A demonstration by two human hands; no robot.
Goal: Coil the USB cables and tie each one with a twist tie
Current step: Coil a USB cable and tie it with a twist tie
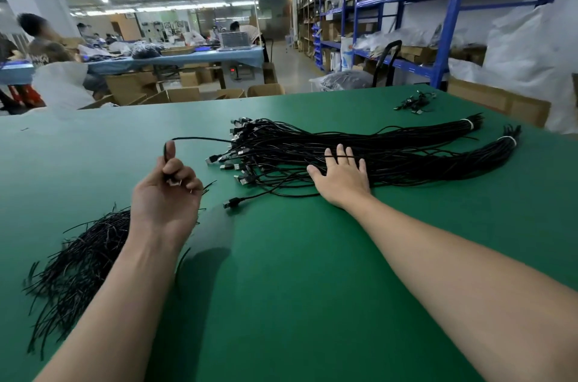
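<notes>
Green-matted worktable (281,303). At far left, a loose heap of thin black twist ties (78,259), partly hidden by the left forearm. Next the left hand (165,193), raised off the mat, fingers curled round a single black USB cable (203,139) — its silver plug end sits in the palm, and the cable runs up one raised finger, arches over the tip and heads right into the pile. Just right of that hand a loose black cable with a plug (231,203) lies on the mat. In the centre, a big sprawl of uncoiled black USB cables (275,143), plugs fanned leftward. On top of it the right hand (342,173) lies flat, fingers straight and spread, gripping nothing — one strand crosses over the fingers. The far ends gather into two bunches, each bound by a white band (467,122). Behind them, well apart, a small clump of dark cables (414,103). At back right, blue steel shelving (450,6) holding cardboard boxes.
</notes>
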